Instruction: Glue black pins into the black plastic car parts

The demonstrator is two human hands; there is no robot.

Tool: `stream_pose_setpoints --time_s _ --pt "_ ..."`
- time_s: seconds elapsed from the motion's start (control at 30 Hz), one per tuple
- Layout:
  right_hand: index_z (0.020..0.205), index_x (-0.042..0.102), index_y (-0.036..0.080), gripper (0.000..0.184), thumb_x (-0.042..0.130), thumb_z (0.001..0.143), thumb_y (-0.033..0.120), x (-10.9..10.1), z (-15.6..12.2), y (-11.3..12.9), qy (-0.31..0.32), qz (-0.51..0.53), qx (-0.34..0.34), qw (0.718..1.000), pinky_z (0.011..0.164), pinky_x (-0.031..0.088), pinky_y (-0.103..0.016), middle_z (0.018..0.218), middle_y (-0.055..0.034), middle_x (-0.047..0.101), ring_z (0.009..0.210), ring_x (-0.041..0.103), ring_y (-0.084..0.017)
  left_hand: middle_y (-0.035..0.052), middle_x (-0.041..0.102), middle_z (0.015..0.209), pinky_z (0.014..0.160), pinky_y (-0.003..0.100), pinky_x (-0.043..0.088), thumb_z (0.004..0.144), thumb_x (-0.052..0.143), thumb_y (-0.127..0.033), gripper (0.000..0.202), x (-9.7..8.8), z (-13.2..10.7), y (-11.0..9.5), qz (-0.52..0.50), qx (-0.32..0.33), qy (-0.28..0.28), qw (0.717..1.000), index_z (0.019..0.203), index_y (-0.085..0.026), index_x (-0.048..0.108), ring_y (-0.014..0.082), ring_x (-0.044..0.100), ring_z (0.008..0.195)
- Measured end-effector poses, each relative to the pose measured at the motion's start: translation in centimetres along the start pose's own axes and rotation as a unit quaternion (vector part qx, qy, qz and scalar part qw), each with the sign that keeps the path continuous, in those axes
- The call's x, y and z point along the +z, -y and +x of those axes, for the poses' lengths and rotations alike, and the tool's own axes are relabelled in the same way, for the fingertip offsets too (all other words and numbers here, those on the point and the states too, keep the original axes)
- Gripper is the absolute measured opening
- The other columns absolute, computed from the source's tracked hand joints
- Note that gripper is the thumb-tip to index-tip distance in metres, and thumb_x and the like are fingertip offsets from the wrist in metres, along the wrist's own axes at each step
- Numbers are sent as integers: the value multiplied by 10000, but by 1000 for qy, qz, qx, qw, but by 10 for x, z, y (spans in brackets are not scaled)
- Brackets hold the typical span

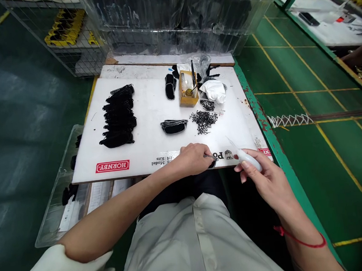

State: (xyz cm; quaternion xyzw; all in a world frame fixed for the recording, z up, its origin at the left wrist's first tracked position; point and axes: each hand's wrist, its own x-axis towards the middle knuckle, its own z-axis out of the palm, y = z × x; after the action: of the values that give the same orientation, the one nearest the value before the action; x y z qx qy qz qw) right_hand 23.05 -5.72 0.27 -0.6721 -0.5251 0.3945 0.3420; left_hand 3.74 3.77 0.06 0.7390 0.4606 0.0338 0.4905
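Head view, looking down over a white board [155,125] that is lying on a green-edged table [262,116]. Left hand [192,159] is resting at the near edge of the board, fingers closed narrowly around a small black part [212,161] with a thin metal pin sticking out of it. Right hand [265,177] is hovering just beside it, past the board's near right corner, gripping a white pen-like tool [247,157] whose fine tip is pointing up and to the left; the tool and the part are near each other but apart. Farther up the board, a pile of small dark pins [204,120] is lying loose, with a short stack of black pieces [174,126] just to its left. A longer row of black pieces [119,115] is sitting along the board's left side. A yellow box [186,91] and a white cloth [214,90] are standing at the far edge. A clear plastic tray [59,199] is lying beside the table on the left. A red string [298,240] is circling the right wrist.
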Motion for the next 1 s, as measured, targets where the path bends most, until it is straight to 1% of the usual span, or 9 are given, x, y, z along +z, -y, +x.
stream_pose_setpoints --time_s 0.07,0.1,0.2,0.27,0.37,0.47,0.6,0.73,1.0 --pt "1151 570 222 383 589 843 449 -5 -5 3 -44 -52 0 998 503 458 -278 659 17 610 472 517 -120 23 694 911 814 324 444 766 512 -280 167 -1 1 1 -1 3 5 1000 818 -208 654 201 600 878" --pt "1140 572 227 400 619 817 457 -7 -7 5 -79 -79 -5 994 474 440 -272 657 23 602 455 507 -118 24 692 919 812 321 445 764 510 -268 165 -1 1 2 -1 4 7 1000 829 -208 650 200 601 883" --pt "1027 598 229 395 699 735 475 -5 -12 10 -183 -172 -55 966 486 423 -266 792 -3 627 526 534 -124 28 685 918 811 326 447 763 499 -255 170 -2 2 4 5 13 11 1000 847 -208 640 200 600 868" --pt "944 620 220 332 693 740 471 -2 -14 14 -213 -215 -100 948 503 410 -259 857 -22 638 584 545 -130 31 683 918 820 337 443 765 494 -255 170 -2 1 4 12 17 10 1000 845 -208 636 203 599 863" --pt "877 641 203 222 626 814 416 4 -14 19 -215 -244 -160 932 455 354 -252 782 -22 643 516 490 -109 47 683 955 832 351 432 766 488 -236 176 -1 1 2 26 16 5 1000 854 -201 637 223 592 914" --pt "857 640 193 178 579 855 360 8 -13 21 -208 -258 -201 922 417 314 -257 707 -15 635 431 418 -90 68 681 995 840 358 421 771 488 -231 190 0 2 1 36 15 3 999 875 -188 641 246 580 972" --pt "897 626 201 133 579 860 320 10 -10 19 -181 -266 -226 919 425 340 -252 760 -20 661 440 455 -90 71 684 991 833 344 417 772 488 -227 191 0 2 0 37 15 3 999 872 -186 645 242 585 961" --pt "915 618 206 106 587 859 290 12 -7 17 -161 -274 -235 919 438 368 -243 758 -13 660 458 489 -94 72 685 988 836 357 412 769 483 -218 196 0 3 2 33 19 2 999 870 -189 648 248 582 964" --pt "925 620 201 113 586 863 289 14 -6 16 -161 -281 -230 918 478 417 -243 785 -21 664 510 545 -106 75 681 989 813 359 415 757 486 -215 208 2 3 3 35 23 -1 999 882 -195 650 254 590 945"
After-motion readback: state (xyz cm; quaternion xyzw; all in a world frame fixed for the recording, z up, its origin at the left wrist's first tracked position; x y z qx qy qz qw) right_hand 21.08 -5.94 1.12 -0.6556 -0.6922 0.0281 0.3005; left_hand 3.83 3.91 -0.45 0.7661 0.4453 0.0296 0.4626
